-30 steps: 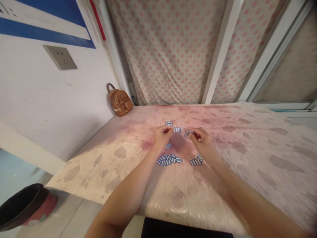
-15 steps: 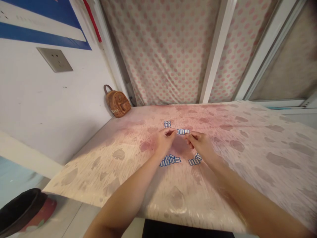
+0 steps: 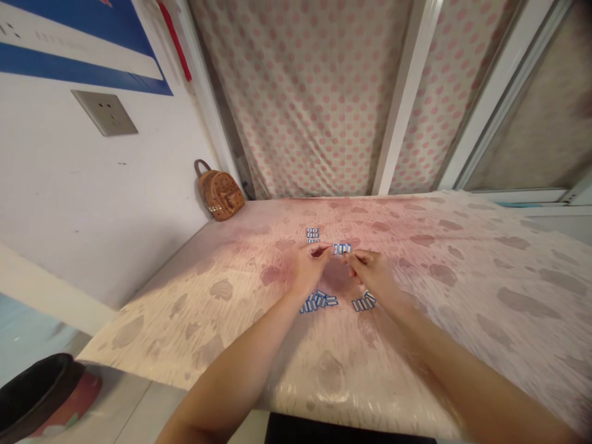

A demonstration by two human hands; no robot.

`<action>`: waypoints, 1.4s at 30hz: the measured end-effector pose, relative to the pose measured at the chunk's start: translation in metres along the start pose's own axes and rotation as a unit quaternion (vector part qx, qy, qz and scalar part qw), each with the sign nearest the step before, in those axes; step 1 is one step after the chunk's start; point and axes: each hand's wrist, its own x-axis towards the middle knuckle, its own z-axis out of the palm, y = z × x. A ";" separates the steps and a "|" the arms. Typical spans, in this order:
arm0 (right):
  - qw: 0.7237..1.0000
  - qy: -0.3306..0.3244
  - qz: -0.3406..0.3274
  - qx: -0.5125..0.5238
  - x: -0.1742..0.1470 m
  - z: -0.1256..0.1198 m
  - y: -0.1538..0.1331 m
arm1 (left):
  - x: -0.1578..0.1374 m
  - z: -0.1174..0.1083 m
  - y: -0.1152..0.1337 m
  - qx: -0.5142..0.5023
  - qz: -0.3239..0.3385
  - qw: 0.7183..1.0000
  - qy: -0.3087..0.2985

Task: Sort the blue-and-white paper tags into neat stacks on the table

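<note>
A short row of small white, blue-edged tiles [image 3: 343, 249] runs between my two hands over the middle of the table. My left hand [image 3: 312, 262] is closed, its thumb and finger pinched at the left end of that row. At the right end, the pinched fingertips of my right hand [image 3: 372, 269] press against it. Just beyond my left hand lies a neat block of similar tiles [image 3: 312, 232]. Nearer me, a loose heap of tiles [image 3: 319, 300] lies by my left forearm, and a smaller fanned group [image 3: 364, 302] is beside my right wrist.
A patterned cloth covers the table [image 3: 222, 345]. A small brown backpack [image 3: 221, 192] stands at the far left corner against the wall. Behind the table hangs a dotted curtain [image 3: 305, 92]. On the floor at left is a dark-rimmed bin [image 3: 46, 394].
My hands have come slightly closer together, and the row of tiles between them looks shorter and tighter. The other tile groups stay where they were.
</note>
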 end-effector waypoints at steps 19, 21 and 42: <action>0.948 0.040 -0.166 -0.269 -0.001 -0.005 -0.002 | 0.002 0.001 -0.002 -0.033 -0.042 0.999 0.008; 0.946 0.029 -0.167 -0.276 -0.001 -0.005 -0.001 | 0.001 0.002 -0.001 -0.040 -0.047 0.998 0.002; 0.998 0.019 -0.059 0.034 0.011 -0.005 0.007 | 0.002 0.000 -0.006 -0.055 -0.075 0.996 -0.010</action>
